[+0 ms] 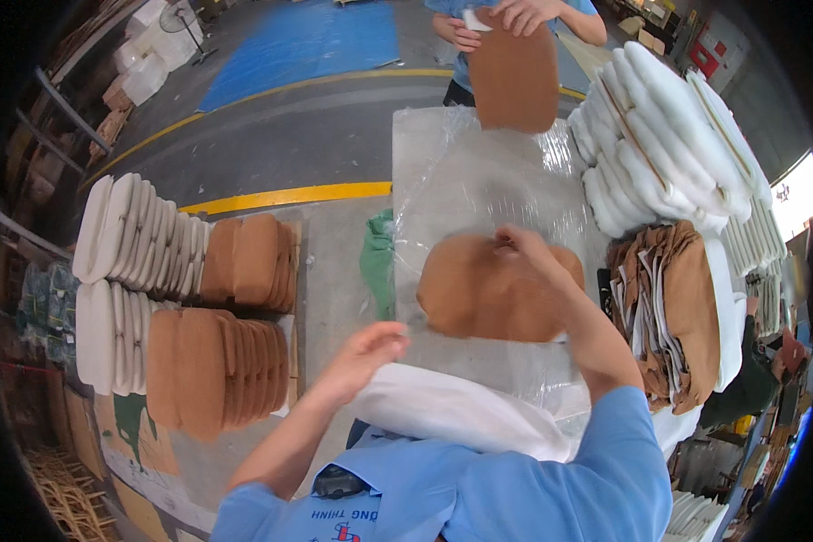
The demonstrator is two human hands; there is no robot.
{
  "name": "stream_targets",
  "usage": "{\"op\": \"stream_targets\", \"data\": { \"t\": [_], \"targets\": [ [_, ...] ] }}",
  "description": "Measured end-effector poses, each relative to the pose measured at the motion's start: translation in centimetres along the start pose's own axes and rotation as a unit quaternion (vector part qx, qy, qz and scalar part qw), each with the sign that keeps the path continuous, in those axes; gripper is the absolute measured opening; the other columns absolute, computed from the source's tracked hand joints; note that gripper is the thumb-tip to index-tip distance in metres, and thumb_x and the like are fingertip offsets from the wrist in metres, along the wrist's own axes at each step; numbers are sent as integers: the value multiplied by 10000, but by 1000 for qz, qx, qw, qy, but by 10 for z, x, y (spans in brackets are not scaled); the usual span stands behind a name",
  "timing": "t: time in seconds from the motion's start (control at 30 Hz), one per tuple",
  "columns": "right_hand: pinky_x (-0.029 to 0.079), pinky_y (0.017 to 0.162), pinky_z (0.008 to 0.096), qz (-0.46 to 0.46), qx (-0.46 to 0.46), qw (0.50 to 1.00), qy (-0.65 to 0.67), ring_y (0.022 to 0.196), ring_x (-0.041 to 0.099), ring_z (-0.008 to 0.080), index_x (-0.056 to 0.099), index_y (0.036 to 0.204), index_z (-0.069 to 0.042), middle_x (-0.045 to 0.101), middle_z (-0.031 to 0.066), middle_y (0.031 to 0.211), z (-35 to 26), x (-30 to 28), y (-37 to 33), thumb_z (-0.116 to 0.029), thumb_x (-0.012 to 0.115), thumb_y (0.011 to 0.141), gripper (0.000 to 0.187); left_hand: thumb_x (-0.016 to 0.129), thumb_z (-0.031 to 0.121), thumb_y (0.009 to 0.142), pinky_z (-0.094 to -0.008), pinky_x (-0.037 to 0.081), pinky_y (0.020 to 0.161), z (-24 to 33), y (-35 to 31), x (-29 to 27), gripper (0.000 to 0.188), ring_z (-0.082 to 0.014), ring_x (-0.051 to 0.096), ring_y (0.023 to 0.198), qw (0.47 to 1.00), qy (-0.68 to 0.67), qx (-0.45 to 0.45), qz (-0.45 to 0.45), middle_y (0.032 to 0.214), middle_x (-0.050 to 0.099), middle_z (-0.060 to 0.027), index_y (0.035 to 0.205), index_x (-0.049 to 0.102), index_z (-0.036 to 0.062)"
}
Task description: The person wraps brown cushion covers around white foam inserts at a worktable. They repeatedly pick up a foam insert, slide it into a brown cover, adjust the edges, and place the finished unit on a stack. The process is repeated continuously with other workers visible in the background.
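Brown fabric (470, 294) lies on the table (434, 181); right hand (522, 251) bunched over it, left hand (363, 358) half-curled nearby; what either grip holds, I can't tell.

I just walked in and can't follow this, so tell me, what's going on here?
A person's right hand is at the brown, rounded fabric piece on the pale, plastic-covered table; whether it grips is unclear. The left hand is apart from it, with nothing clearly held. Across the table, a co-worker's hands hold up a brown, oblong fabric piece. White, rounded cushions and brown, rounded cushions stand in rows at the left.
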State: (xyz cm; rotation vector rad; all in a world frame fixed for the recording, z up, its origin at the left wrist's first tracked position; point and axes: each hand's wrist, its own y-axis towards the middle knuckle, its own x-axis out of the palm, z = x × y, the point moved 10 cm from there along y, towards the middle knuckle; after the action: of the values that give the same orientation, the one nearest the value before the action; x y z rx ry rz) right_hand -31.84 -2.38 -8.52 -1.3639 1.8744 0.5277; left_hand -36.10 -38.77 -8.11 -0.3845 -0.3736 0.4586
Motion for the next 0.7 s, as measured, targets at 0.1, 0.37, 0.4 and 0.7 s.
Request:
{"op": "stream_targets", "data": {
  "t": [0.1,0.37,0.4,0.7],
  "targets": [
    [518,841,318,55,-19,990,130,916,624,166,638,1140,-32,680,86,984,-39,-57,-42,-9,693,909,238,738,302,1013,-354,531,996,-32,40,37,656,-193,648,1124,994,51,-87,-36,1306,681,-102,1557,478,44],
    [475,863,231,226,-100,940,237,937,554,60,594,1163,-68,610,-51,998,-102,-151,-160,15,652,1036,162,814,319,945,-438,453,1073,86,137,65,816,-234,528,1351,998,26,62,-7,1543,522,-102,1598,380,92],
    [475,880,230,246,-114,924,271,954,568,59,598,1183,-64,628,-48,1024,-111,-151,-172,8,648,1043,166,804,273,952,-399,465,1038,101,137,70,674,-202,571,1270,996,0,86,-19,1430,606,-84,1513,486,74],
    [511,963,272,359,-34,822,440,1071,674,102,621,1244,-34,722,11,1176,-18,-131,-241,-24,659,1038,209,744,125,984,-248,452,798,147,88,82,109,-59,572,878,969,99,225,39,949,660,53,1018,666,56]
  ]
}}
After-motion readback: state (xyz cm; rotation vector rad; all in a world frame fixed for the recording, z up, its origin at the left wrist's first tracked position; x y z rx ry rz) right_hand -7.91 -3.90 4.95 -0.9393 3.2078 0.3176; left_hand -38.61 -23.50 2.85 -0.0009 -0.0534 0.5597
